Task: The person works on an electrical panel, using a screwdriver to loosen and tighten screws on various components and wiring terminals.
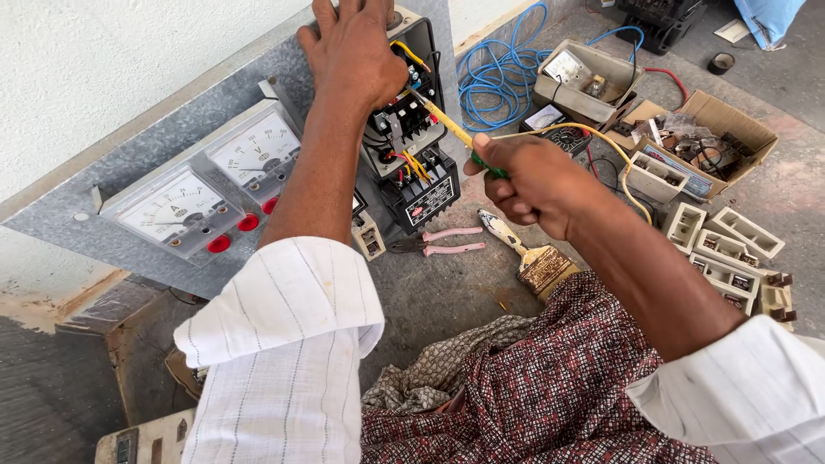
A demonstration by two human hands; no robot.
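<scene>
My left hand [352,47] rests flat on top of a black electrical contactor unit [412,167] mounted on a grey metal panel [129,146], steadying it. My right hand [528,180] grips a screwdriver [455,129] with a yellow shaft and green handle. Its tip points into the wired terminals at the upper part of the unit. Red and yellow wires run across the unit's front. A yellow wire [601,137] loops over my right wrist. Two white analogue meters [215,176] with red buttons below them sit on the panel to the left.
Pink-handled pliers [438,241] and a paintbrush [533,258] lie on the concrete floor below the unit. Blue cable coils [498,69], a multimeter [554,125], cardboard boxes of parts [713,142] and several white ceramic fuse holders [726,249] lie at right. Patterned cloth covers my lap.
</scene>
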